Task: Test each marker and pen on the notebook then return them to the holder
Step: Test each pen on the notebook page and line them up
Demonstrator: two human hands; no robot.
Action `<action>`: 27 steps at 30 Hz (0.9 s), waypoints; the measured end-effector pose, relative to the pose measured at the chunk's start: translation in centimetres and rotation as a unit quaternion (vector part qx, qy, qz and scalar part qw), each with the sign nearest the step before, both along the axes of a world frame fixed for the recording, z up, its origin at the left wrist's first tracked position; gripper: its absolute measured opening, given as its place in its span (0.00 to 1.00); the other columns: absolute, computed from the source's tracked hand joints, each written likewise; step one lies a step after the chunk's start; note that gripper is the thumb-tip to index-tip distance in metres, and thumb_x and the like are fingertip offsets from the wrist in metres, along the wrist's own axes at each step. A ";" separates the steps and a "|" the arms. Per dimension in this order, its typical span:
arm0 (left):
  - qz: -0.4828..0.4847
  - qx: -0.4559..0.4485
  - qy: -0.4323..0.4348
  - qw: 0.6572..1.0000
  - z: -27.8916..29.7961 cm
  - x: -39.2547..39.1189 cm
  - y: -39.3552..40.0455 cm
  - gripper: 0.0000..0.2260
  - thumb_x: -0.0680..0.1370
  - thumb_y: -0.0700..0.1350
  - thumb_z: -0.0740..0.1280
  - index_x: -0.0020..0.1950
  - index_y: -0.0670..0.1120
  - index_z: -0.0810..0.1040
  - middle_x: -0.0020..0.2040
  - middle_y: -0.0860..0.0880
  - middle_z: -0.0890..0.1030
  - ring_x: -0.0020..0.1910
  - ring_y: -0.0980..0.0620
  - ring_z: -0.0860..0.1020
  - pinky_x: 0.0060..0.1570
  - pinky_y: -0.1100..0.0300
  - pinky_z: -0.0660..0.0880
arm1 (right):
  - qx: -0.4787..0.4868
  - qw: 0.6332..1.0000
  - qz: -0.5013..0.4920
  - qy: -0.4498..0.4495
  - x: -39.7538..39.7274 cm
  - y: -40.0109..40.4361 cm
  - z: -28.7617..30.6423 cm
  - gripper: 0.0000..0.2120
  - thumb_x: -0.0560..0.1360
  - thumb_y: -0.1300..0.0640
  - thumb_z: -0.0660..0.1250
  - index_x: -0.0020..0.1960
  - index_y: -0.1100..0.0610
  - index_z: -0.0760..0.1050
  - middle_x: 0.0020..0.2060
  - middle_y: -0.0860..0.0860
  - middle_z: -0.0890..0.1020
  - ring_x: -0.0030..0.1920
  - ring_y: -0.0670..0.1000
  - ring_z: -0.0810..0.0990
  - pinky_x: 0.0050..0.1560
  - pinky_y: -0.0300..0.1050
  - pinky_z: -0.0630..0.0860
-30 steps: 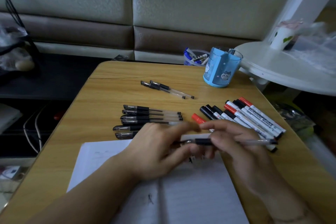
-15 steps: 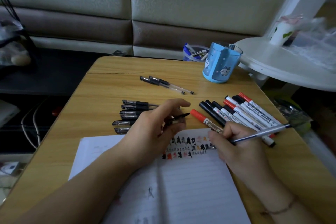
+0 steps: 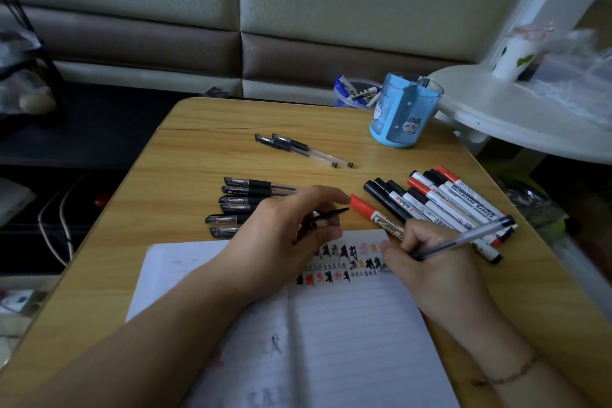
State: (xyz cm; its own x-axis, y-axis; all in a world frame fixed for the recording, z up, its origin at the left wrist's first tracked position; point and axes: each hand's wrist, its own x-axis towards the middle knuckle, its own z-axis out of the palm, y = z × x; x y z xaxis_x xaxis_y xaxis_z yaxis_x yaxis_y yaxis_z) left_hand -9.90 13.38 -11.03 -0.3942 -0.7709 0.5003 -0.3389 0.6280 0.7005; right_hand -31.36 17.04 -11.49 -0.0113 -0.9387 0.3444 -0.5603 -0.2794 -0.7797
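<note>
The picture is dim, like a room with the lamp off. Soft light comes from the upper right, where the white round table (image 3: 516, 116) and the post above it look brightest. The left side is very dark, and the things there are hard to make out. The wooden surface (image 3: 205, 156) has a faint shine near its far edge. The shadows under the hands are soft and weak. The plastic bag (image 3: 576, 53) at the far right looks blurry. Straight lines bend near the edges because the camera sees very wide. The pens and markers in the middle look sharp.
</note>
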 end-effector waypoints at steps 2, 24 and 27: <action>0.000 0.002 -0.002 1.000 0.0 0.0 0.0 0.15 0.76 0.40 0.73 0.62 0.50 0.78 0.48 0.56 0.83 0.48 0.62 0.80 0.46 0.70 0.75 | 0.003 1.000 -0.004 0.003 0.0 0.0 0.0 0.19 0.70 0.66 0.72 0.27 0.58 0.66 0.22 0.57 0.68 0.20 0.47 0.64 0.20 0.39 0.63; -0.003 0.016 0.006 1.000 -0.1 0.1 0.0 0.17 0.73 0.41 0.75 0.59 0.52 0.78 0.48 0.56 0.83 0.45 0.64 0.81 0.45 0.68 0.77 | 0.035 0.999 -0.019 -0.025 -0.1 0.1 0.6 0.16 0.71 0.61 0.74 0.30 0.61 0.69 0.24 0.58 0.72 0.22 0.52 0.68 0.23 0.41 0.67; 0.003 0.049 0.023 0.999 0.0 0.0 0.2 0.17 0.73 0.42 0.76 0.53 0.57 0.73 0.49 0.60 0.82 0.44 0.53 0.83 0.44 0.53 0.80 | 0.057 0.990 0.008 -0.127 0.4 0.7 1.6 0.15 0.67 0.51 0.74 0.38 0.61 0.73 0.27 0.58 0.76 0.25 0.56 0.72 0.25 0.42 0.71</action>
